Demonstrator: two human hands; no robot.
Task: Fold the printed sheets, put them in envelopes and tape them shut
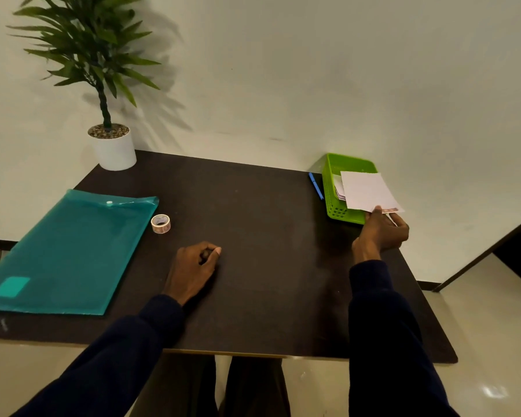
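while the right arm is reaching in its dark sleeve toward the table's far right corner, the right hand (382, 230) is pinching the near edge of a white envelope (366, 191) between thumb and curled fingers, holding it tilted over the green basket (337, 213), where more pale papers (339, 188) are lying. the left forearm is lying across the dark table (268, 236), and the left hand (193, 266) is resting near its middle, fingers curled into a fist, thumb pressing the forefinger, nothing showing inside. a tape roll (160, 224) is sitting just beyond it, beside a teal folder (69, 251); a blue pen (316, 186) is lying left of the basket.
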